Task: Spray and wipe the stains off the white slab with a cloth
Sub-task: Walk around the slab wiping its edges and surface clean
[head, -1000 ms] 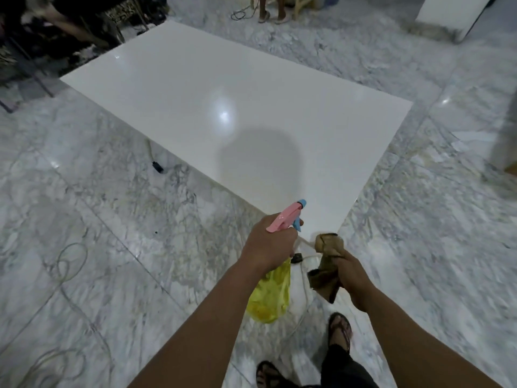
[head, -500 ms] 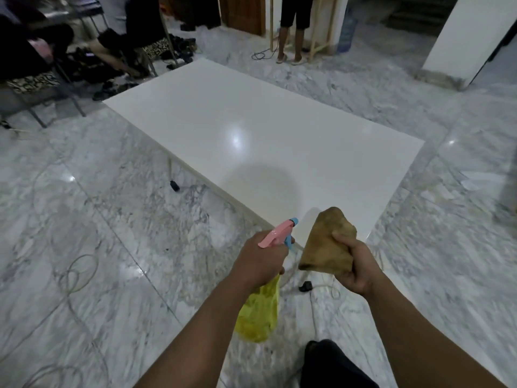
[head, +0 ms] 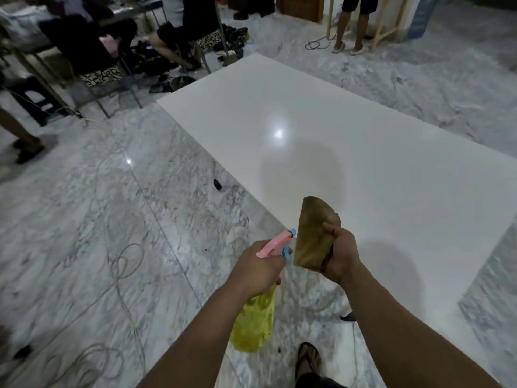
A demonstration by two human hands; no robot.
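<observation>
- Grey-veined marble floor (head: 84, 233) spreads round the white slab (head: 377, 169), which lies low and flat, its near corner just ahead of both hands; loose cables (head: 123, 264) trail over the floor to the slab's left.
- Beyond the slab's far left corner stand chairs (head: 100, 71) and seated people; another person's legs (head: 349, 26) show past its far edge.
- Compared with a second ago, the view has lifted and drawn closer to the slab, so more of the room past it now shows.
- Left hand (head: 257, 267) grips the neck of the spray bottle (head: 254, 323), fingers wrapped under its pink trigger head; the nozzle points toward the slab's near corner, as it did a second ago.
- Right hand (head: 340, 253) holds the brown cloth (head: 314, 233), thumb pinching it. A second ago the cloth hung bunched below the fist; now it is raised and spread into a flat pad, just over the slab's near edge.
- That change suggests the cloth is being readied for wiping, though spraying likely comes first.
- No stains are plainly visible on the slab; only a bright light reflection and soft shadows show, and no wet patch can be made out.
</observation>
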